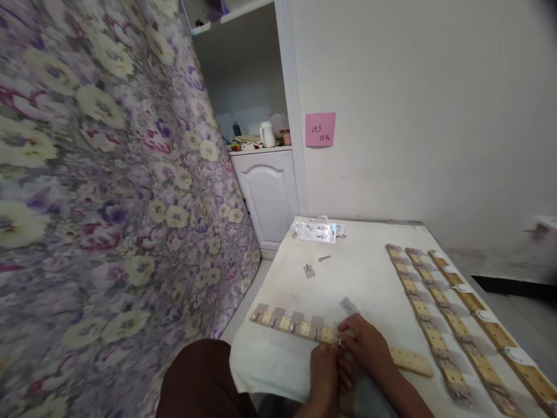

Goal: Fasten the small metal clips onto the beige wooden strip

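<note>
A pale wooden strip (411, 361) with rows of holes lies across the near part of the table. Along its left part sit clear plastic pieces with small metal hooks (293, 327). My right hand (368, 342) is closed in a pinch over the strip, its fingertips on a small shiny metal hook (339, 340). From the near side, my left hand (325, 371) meets it there, fingers curled and closed at the strip's edge; what they grip is hidden. Just beyond my right hand lies a loose clear plastic piece (348, 305).
Three more fitted strips, one of them this strip (429, 319), run along the table's right side. Farther back are a loose clear hook piece (308, 270), a small metal piece (324, 258) and clear packaging (314, 231). A floral curtain (130, 232) hangs at left.
</note>
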Demonstrator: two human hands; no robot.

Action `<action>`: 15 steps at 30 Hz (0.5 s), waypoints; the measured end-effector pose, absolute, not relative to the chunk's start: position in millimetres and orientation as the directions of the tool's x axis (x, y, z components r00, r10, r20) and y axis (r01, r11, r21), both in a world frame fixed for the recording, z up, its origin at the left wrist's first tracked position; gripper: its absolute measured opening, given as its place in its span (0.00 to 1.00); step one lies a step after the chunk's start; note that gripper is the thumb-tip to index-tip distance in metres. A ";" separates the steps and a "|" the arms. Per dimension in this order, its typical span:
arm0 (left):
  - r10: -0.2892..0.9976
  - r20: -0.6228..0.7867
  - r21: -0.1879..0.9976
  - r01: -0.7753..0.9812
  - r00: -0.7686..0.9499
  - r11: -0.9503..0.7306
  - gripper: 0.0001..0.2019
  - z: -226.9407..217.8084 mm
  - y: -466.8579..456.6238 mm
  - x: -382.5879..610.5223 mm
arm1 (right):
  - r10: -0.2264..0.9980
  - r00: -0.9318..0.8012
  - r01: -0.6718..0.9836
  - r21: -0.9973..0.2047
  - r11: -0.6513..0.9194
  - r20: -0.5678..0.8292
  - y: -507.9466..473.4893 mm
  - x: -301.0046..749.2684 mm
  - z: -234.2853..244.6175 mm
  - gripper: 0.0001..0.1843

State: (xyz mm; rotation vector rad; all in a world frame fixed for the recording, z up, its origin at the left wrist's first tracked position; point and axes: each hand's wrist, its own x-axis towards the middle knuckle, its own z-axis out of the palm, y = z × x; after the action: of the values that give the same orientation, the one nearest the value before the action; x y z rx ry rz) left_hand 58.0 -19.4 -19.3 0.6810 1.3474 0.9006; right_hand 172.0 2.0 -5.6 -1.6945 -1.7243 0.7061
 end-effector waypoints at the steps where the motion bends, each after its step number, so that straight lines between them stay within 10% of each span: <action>1: 0.856 -0.516 0.848 -0.145 -0.011 0.509 0.11 -19.2 -19.3 58.0 | 0.999 0.010 0.667 -0.744 0.031 0.052 2.5 172.2 -5.6 0.08; 15: 0.840 -0.542 0.834 -0.137 -0.022 0.535 0.10 -17.8 -19.2 59.5 | 0.999 0.025 0.658 -0.751 -0.052 -0.047 6.3 173.8 1.2 0.08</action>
State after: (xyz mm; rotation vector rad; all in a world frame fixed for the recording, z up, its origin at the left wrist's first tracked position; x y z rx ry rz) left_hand 59.5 -19.2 -17.8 0.6660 1.3769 0.8781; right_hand 173.8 6.3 1.2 -1.7655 -1.6850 0.8132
